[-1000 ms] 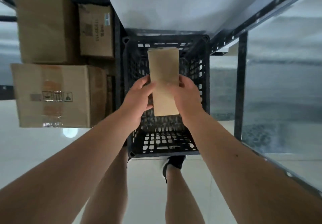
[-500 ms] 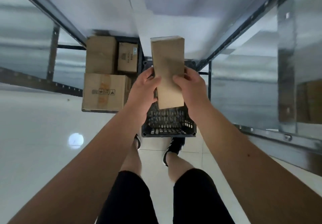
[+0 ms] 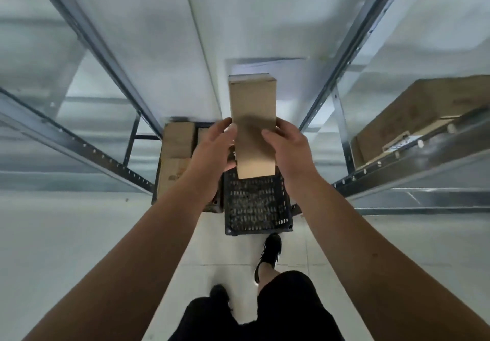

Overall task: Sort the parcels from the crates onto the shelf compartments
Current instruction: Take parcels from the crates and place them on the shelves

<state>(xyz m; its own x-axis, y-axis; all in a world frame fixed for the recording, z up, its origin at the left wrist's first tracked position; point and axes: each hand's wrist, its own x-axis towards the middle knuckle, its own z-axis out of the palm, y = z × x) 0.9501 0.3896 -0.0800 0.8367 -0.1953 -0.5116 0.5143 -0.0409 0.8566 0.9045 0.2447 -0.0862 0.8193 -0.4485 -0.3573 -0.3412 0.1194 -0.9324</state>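
1. Slanting down across the left of the frame, a grey metal shelf rail (image 3: 79, 144) with a row of holes runs toward the centre.
2. Just right of its lower end, brown cardboard boxes (image 3: 176, 152) are stacked just beside the crate, partly hidden by the person's left forearm.
3. The left hand (image 3: 209, 155) grasps the parcel, with fingers curled at its left edge and the thumb low near the bottom corner.
4. The parcel (image 3: 253, 126), a narrow brown carton, stands on end in the middle of the frame. It is held between both hands above the crate, its top end against the pale shelf board (image 3: 164, 49). I cannot tell whether it touches that board.
5. The black crate (image 3: 257, 208), of perforated plastic, sits on the floor directly below the parcel. Its inside is too blurred to read.
6. The right hand (image 3: 289, 150) also grasps the parcel, thumb pressed on the near face and fingers wrapped behind the right edge.
7. Lower centre, a black shoe (image 3: 269, 253) stands on the pale floor (image 3: 79, 234) near the crate's front edge.
8. At the right of the frame, a large cardboard box (image 3: 424, 118) lies in a shelf compartment behind another holed rail (image 3: 397, 165).
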